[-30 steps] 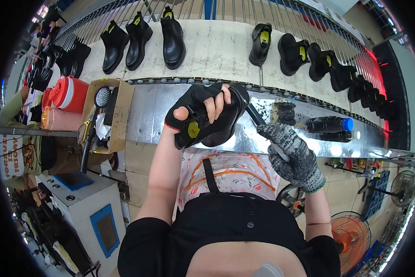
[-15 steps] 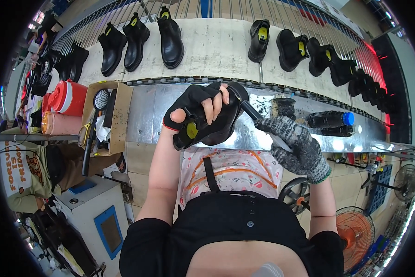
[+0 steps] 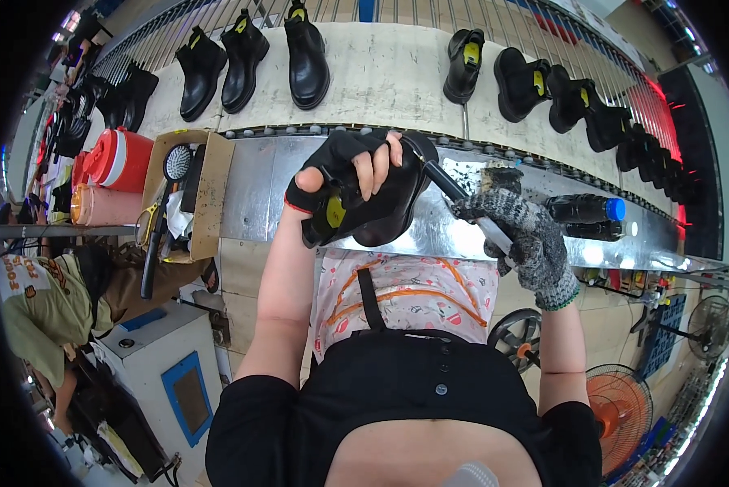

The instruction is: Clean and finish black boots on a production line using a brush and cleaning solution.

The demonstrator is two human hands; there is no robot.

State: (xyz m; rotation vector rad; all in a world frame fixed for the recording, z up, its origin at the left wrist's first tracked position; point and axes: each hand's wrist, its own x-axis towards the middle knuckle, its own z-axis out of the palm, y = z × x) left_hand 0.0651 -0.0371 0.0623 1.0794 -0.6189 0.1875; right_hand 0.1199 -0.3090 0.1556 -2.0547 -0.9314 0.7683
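My left hand [image 3: 348, 169], in a black fingerless glove with a red cuff, is wrapped round a black ankle boot [image 3: 390, 217]. The boot is tilted on its side above the metal ledge, its yellow-lined opening toward my left wrist. A grey knitted glove with a green cuff covers my right hand [image 3: 527, 239]. That hand grips a slim pen-like tool [image 3: 444, 180] with a black front barrel, a pale handle and a thin tip. The tip meets the boot's sole edge or lies very close to it; I cannot tell which.
Black boots [image 3: 308, 61] stand along a pale conveyor [image 3: 381, 73] beyond the chain edge. A cardboard box [image 3: 210, 195] holding a brush [image 3: 178, 162] sits left, beside a red jug [image 3: 121, 162]. Dark bottles with blue and white caps [image 3: 585, 209] lie right, near a dark block [image 3: 501, 180].
The tool has shifted slightly down along the boot's edge, and more of its pale handle shows. The whole view has moved a little. Both grips hold as before.
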